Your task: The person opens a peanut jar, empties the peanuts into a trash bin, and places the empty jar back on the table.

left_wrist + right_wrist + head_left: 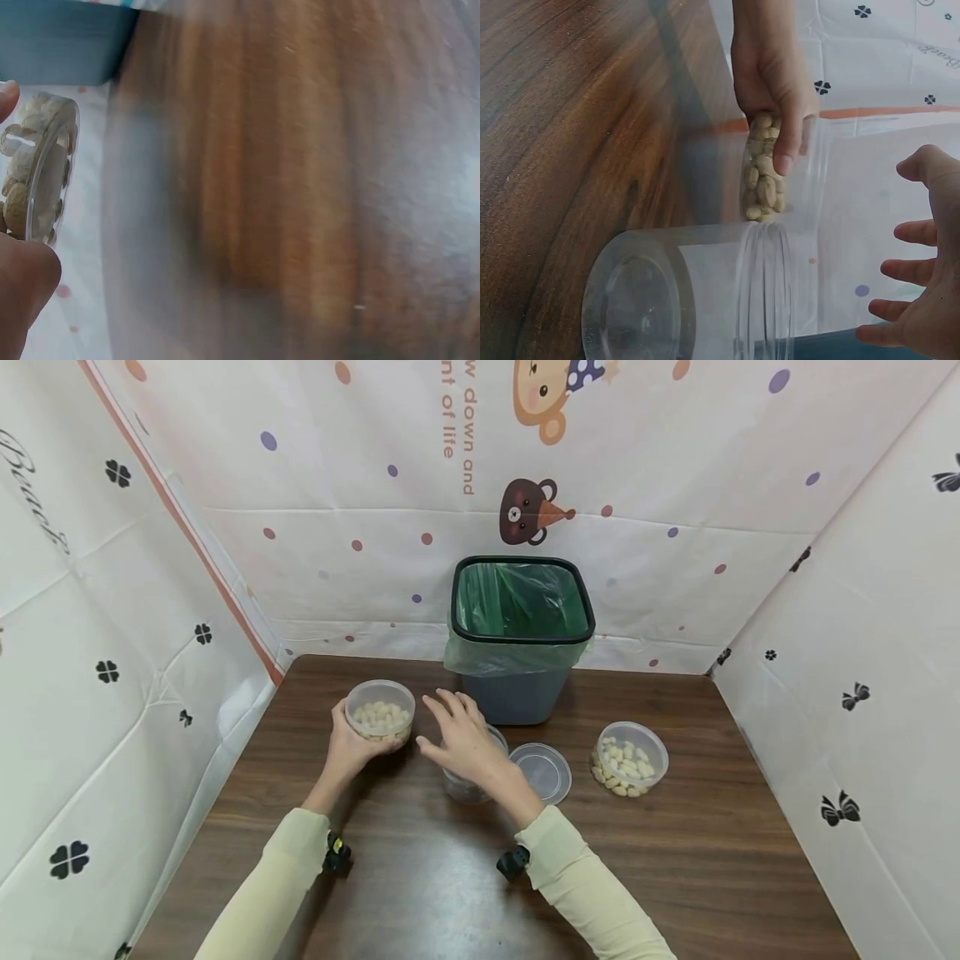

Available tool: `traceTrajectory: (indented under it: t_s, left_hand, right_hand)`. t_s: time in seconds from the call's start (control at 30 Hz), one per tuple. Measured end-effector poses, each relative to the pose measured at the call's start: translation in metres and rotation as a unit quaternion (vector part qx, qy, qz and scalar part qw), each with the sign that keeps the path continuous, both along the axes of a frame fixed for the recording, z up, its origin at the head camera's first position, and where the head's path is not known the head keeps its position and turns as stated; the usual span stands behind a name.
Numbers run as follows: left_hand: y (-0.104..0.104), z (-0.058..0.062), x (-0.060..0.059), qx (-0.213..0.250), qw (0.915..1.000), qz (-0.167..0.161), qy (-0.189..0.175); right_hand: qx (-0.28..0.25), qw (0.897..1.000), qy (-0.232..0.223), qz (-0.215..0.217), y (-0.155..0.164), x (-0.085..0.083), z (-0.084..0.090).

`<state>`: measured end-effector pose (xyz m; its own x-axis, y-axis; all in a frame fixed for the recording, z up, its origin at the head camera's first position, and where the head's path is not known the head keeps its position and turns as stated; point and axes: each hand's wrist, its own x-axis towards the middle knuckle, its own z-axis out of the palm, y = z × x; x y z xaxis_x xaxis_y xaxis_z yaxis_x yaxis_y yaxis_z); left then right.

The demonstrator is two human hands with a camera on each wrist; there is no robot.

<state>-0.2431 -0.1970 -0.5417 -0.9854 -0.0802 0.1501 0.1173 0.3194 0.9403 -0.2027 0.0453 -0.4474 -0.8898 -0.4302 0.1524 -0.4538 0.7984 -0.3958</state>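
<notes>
The left hand [351,748] gripped a tub of peanuts [380,711]; the right hand [461,741], fingers spread, hovered just beside it over an empty jar [682,300].

Both arms wear pale yellow long sleeves [577,860]; a small black camera [513,862] is strapped under each wrist.
</notes>
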Motion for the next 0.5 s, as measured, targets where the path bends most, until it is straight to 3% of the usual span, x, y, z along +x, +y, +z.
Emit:
traceTrajectory:
  t_s: [0.27,0.5]
  left_hand:
    - [0.015,0.025,0.001,-0.009,0.9981,-0.006,0.061]
    - [0.037,0.053,0.014,-0.016,0.9941,-0.035,0.102]
  right_hand:
    - [-0.018,1.0,0.006,-0.004,0.005,0.002,0.009]
    - [-0.046,0.999,0.023,-0.004,0.013,0.011,0.023]
